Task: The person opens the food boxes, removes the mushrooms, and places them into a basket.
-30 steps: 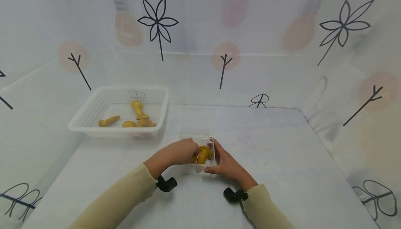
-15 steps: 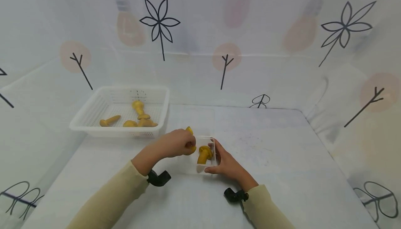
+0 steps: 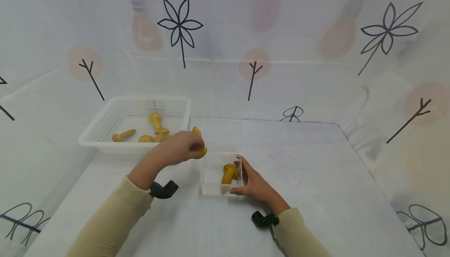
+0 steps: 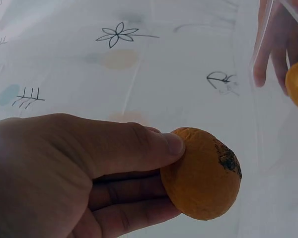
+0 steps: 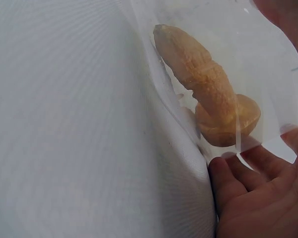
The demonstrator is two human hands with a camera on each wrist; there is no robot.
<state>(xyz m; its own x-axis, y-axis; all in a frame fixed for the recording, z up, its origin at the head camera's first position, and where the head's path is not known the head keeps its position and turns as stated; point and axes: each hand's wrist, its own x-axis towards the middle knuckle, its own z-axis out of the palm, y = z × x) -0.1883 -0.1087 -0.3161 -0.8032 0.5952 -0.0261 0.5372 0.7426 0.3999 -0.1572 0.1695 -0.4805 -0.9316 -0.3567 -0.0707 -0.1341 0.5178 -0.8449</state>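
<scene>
My left hand (image 3: pixel 177 149) pinches a yellow-orange mushroom (image 4: pixel 203 173) between thumb and fingers, raised above the table near the basket's right front corner. A dark patch marks the mushroom's rounded cap in the left wrist view. My right hand (image 3: pixel 256 186) grips the right side of a clear plastic box (image 3: pixel 210 189), thumb at the front and fingers toward the back. Inside the box, on its right side, lies another yellow mushroom (image 3: pixel 229 174). Through the clear wall in the right wrist view, its thick stem and cap show close to my fingers.
A white perforated basket (image 3: pixel 112 147) stands at the back left with several yellow mushrooms (image 3: pixel 155 119) in it. The white table (image 3: pixel 299 179) ends at a patterned cloth (image 3: pixel 218 81) at the back and sides.
My left hand has lifted the mushroom out of the clear box and moved left and away toward the basket. My right hand and the box stay about where they were.
</scene>
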